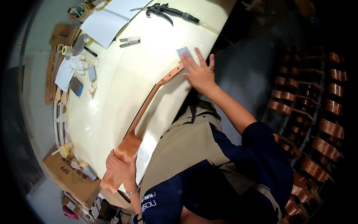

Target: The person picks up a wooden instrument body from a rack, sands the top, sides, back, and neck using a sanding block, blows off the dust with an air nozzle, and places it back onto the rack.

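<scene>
A wooden guitar (126, 147) lies on its side along the bench, neck angled up to the right, its dark fretboard edge showing. My left hand (121, 168) grips the body at the lower end, fingers curled over it. My right hand (199, 72) is spread just beyond the headstock (172, 74), fingertips over a small grey rectangular pad (182, 51); whether they press on it is hard to tell. The fingers partly cover the pad and the headstock's tip.
The cream bench (93, 119) carries a notebook (104, 24), air blow gun (164, 11), markers (129, 43), gloves (77, 64), sanding blocks (76, 86) and tape rolls (66, 50). A cardboard box (63, 175) sits at lower left. Racks of wooden guitar bodies (333, 127) stand at right.
</scene>
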`<state>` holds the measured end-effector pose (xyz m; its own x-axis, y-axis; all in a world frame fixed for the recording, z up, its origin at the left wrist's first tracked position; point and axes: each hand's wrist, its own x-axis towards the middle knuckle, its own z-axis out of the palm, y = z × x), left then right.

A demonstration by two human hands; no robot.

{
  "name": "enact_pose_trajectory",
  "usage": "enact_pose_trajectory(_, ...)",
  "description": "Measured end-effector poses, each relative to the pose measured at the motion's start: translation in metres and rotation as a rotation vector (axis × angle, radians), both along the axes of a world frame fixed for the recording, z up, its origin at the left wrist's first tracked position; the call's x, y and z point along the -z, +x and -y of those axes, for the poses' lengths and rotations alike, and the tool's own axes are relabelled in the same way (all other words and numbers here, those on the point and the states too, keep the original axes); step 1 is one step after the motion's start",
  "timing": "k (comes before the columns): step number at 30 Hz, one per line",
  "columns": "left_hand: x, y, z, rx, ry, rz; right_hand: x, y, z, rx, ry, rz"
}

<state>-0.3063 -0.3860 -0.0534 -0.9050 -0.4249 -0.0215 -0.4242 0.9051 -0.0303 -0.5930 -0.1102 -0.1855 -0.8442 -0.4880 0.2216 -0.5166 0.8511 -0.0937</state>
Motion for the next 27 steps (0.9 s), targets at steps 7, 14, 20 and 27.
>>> enact_pose_trajectory(7, 0.070, -0.184, -0.046, 0.152, 0.363, 0.159, 0.009, -0.011, -0.031, 0.120, -1.171, 0.820)
enact_pose_trajectory(14, 0.062, -0.196, -0.037, 0.014, 0.461, 0.290, -0.025, -0.012, -0.004, -0.094, -1.161, 0.579)
enact_pose_trajectory(20, 0.018, -0.176, -0.020, -0.078, 0.535, 0.132, -0.065, -0.020, 0.011, -0.273, -0.728, 0.289)
enact_pose_trajectory(27, 0.003, -0.166, -0.005, -0.069, 0.528, 0.028, -0.091, -0.017, 0.033, -0.343, -0.845, 0.260)
